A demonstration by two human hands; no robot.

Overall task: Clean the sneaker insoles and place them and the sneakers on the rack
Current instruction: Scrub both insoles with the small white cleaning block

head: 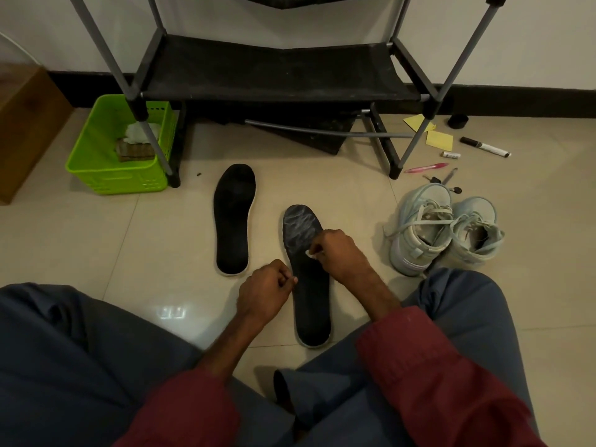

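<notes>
Fingers [317, 245] of right hand [335, 253] pinch white wad [311, 254] on streaky black insole [309, 304].

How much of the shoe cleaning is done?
Both insoles are out of the sneakers. The right hand presses a small white wad on the near insole, smeared white at its toe; the left hand pinches its edge. Left: maybe the far insole, then everything onto the rack.

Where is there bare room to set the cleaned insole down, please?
The rack's lower shelf is bare. Open tile lies between the green basket and the far insole. Beyond the sneakers it is crowded: marker, pink pen, yellow papers.
</notes>
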